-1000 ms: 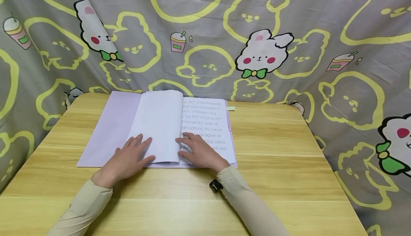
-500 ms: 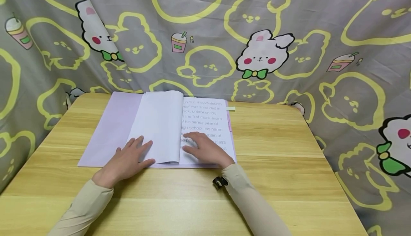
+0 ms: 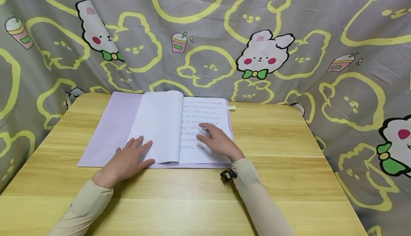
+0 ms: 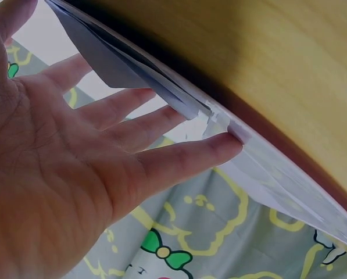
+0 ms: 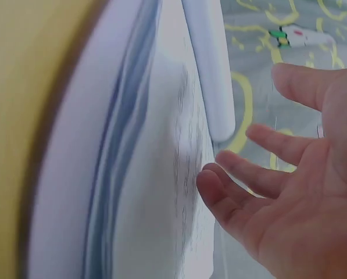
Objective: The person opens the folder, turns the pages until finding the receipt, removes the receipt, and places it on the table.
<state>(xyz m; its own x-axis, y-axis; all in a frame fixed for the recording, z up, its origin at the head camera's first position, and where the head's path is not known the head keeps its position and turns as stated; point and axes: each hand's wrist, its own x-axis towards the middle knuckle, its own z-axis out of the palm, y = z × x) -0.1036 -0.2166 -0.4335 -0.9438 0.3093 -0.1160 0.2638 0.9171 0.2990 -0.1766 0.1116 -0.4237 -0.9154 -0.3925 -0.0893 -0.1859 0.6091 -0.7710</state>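
A lilac folder lies open on the wooden table, with white pages in it. One blank-backed page curls over to the left, its fold standing a little raised. Large printed English text covers the right page. My left hand rests with spread fingers on the lower left of the turned page and the folder; the left wrist view shows its straight fingers along the folder's edge. Over the lower right of the printed page is my right hand, fingers loosely bent and holding nothing.
A pale green tab and a pink tab stick out from the folder's right side. A black band-like device sits at the right wrist. Behind the wooden table hangs a grey cartoon-print curtain.
My right hand has drawn away from the turned page's fold, moving right across the printed page and uncovering more text. The left hand has stayed in place.
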